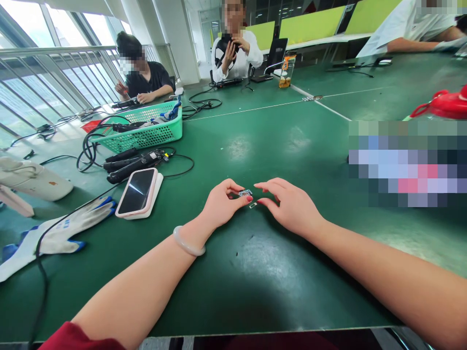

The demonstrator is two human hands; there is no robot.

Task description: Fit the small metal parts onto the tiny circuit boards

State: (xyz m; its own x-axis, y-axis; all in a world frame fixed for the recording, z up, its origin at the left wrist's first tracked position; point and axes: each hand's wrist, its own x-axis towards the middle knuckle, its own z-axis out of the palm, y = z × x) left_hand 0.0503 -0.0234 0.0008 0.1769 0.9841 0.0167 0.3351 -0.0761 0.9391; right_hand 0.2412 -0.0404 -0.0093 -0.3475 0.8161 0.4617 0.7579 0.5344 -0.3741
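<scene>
Between the thumb and fingers of my left hand (222, 203) is a small flat metallic-looking piece (245, 193); its exact kind is too small to make out. Just below it, a tiny pale rectangular frame (253, 205) lies close to the tabletop, near both thumbs. My right hand (292, 204) hovers to the right of these pieces, its thumb and forefinger apart with nothing between them. A light bangle (188, 241) circles my left wrist. Both hands are over the green table (277, 291).
Left of my hands lie a phone (139, 192) on a white box, a white-and-blue glove (62, 228) and black cabled tools (134, 163). Behind stands a green basket (146, 136). Two people sit across the table, another at far right. A red object (447, 104) is at right.
</scene>
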